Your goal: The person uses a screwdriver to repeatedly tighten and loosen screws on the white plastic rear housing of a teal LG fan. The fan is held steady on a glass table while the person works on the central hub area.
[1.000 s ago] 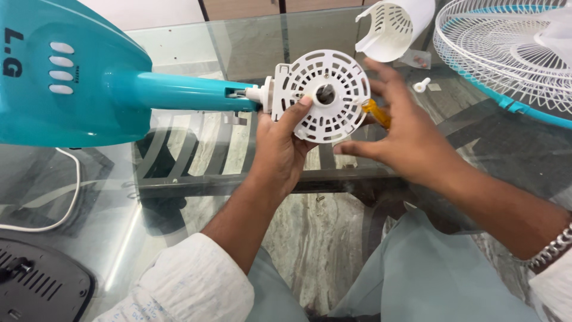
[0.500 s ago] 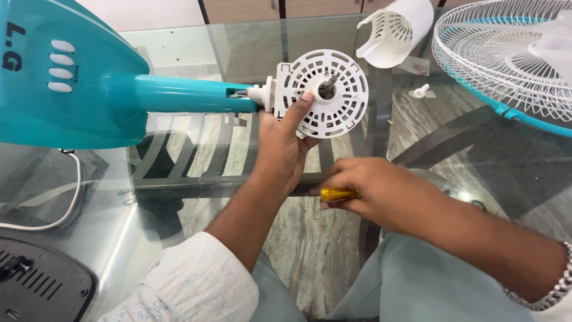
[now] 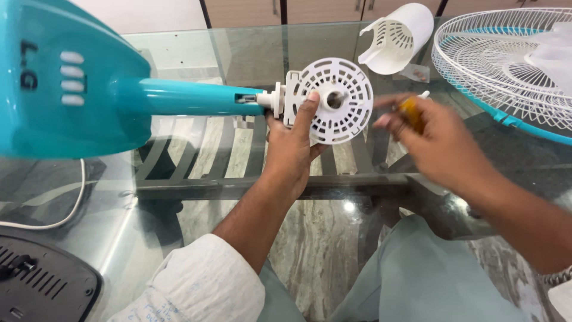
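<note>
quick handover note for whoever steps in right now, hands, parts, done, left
Left hand: grips the white slotted disc on the end of the teal fan stem, thumb on its face.
Right hand: holds a yellow-handled tool, blurred, beside the disc and not touching it.
Parts: white vented cover and fan guard lie apart on the glass table; teal base at left.
Done: cover and guard are off.
Left: disc not yet off the stem.

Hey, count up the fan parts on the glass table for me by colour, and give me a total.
Teal: 1, the fan stand
White: 3, the round slotted disc, the motor cover, the wire guard
Total: 4
</note>
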